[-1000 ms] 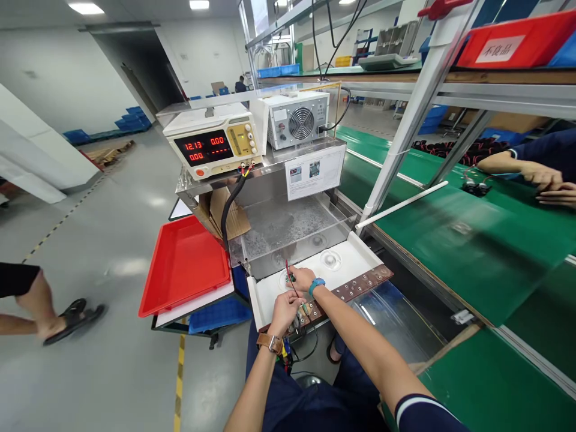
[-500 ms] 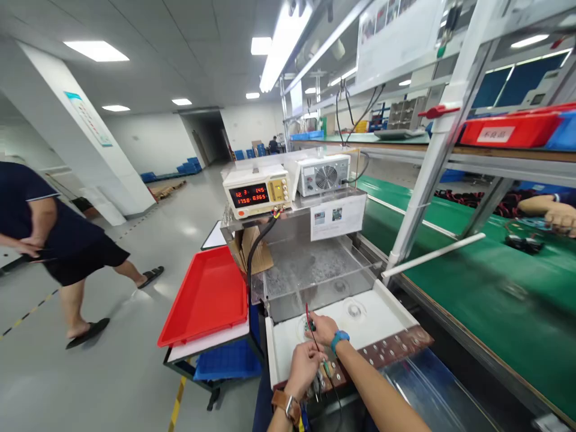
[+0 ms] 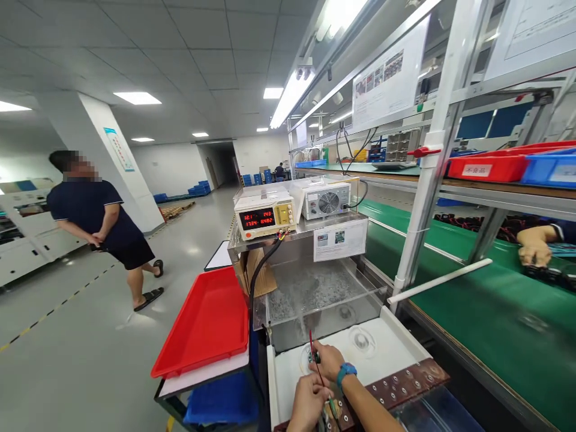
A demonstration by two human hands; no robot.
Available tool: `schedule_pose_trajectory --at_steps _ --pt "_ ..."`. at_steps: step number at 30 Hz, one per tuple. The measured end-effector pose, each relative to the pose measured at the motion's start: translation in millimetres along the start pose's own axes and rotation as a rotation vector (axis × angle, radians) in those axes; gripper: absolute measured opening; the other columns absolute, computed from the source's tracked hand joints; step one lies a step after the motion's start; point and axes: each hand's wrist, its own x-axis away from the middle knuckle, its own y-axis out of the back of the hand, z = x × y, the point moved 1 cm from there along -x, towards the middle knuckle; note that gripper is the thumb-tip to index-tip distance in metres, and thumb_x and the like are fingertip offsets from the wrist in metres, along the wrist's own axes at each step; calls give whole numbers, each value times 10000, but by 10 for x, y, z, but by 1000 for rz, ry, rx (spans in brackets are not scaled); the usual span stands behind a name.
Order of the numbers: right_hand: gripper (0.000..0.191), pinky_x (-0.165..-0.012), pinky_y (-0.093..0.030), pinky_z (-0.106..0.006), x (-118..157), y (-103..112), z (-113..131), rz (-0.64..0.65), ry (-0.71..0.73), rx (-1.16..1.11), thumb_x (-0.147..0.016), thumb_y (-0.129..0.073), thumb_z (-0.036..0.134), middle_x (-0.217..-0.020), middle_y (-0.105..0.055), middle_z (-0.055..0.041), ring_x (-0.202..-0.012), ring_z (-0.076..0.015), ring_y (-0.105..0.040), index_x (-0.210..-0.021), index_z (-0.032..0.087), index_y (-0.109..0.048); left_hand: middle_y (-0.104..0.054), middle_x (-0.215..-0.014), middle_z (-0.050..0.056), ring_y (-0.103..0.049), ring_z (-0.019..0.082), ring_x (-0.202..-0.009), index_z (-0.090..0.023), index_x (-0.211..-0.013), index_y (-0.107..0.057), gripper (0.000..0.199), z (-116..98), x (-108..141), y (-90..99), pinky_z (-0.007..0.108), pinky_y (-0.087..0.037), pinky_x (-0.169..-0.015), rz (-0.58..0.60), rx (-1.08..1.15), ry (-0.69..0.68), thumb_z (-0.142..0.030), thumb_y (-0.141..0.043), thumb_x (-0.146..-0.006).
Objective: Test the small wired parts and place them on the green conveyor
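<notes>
My right hand (image 3: 327, 360), with a blue wristband, presses a small dark part with a red wire (image 3: 311, 355) onto a round seat of the white fixture tray (image 3: 391, 345). My left hand (image 3: 308, 403) sits just in front, pinching the wire's lower end against the brown contact strip (image 3: 400, 381) at the tray's front edge. Both hands lie at the bottom of the view. A second round seat (image 3: 362, 339) lies to the right of my right hand. Behind the tray stands a clear box (image 3: 319, 294) under a power supply with red digits (image 3: 265, 217).
A red tray (image 3: 204, 327) lies on a cart to the left, a blue bin (image 3: 220, 402) beneath it. A green conveyor (image 3: 468, 300) runs along the right, where another person's hand (image 3: 533, 251) works. A person (image 3: 101, 225) stands on the floor at left. Red and blue bins sit on the upper shelf.
The view has tilted upward, so my hands now sit at the bottom edge. The supply's display went from zeros to live readings. The person at left walked further away.
</notes>
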Motion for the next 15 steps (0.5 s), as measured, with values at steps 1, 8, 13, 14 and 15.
schedule_pose_trajectory --at_steps 1,8,13,14,15 --pt "334 -716 -396 -307 1 13 6 -1 10 -3 -720 -644 343 -948 -714 -82 -908 -275 -659 -1029 226 -602 -688 -593 57 -656 225 -642 -173 -642 -605 135 -12 -3 -1 302 -452 -628 0 4 -9 -268 -642 -553" --pt "283 -639 -368 -251 101 330 12 -307 -93 -259 -740 -664 417 -751 -653 0 -721 -179 -604 -917 211 -584 -721 -693 93 -675 262 -696 -144 -750 -671 546 -159 -32 52 343 -499 -657 -127 -11 -17 -596 -761 -458" --pt "311 -559 -376 -225 480 933 -732 -768 -342 -655 -725 -675 468 -654 -587 25 -599 -133 -533 -802 198 -541 -747 -930 134 -709 288 -834 -151 -909 -674 676 -273 -93 42 364 -543 -721 -154 93 -47 -640 -781 -455" --pt "331 -544 -381 -230 629 1098 -989 -846 -395 -693 -730 -660 499 -650 -588 18 -584 -135 -528 -789 197 -538 -739 -1011 136 -707 287 -897 -163 -954 -668 668 -289 -99 25 360 -547 -757 -154 135 -75 -621 -783 -482" --pt "347 -525 -382 -235 801 1274 -1273 -905 -456 -711 -740 -636 526 -637 -590 12 -560 -137 -522 -781 195 -538 -725 -1080 133 -699 286 -953 -176 -991 -661 655 -294 -105 4 358 -549 -787 -153 166 -96 -602 -783 -509"
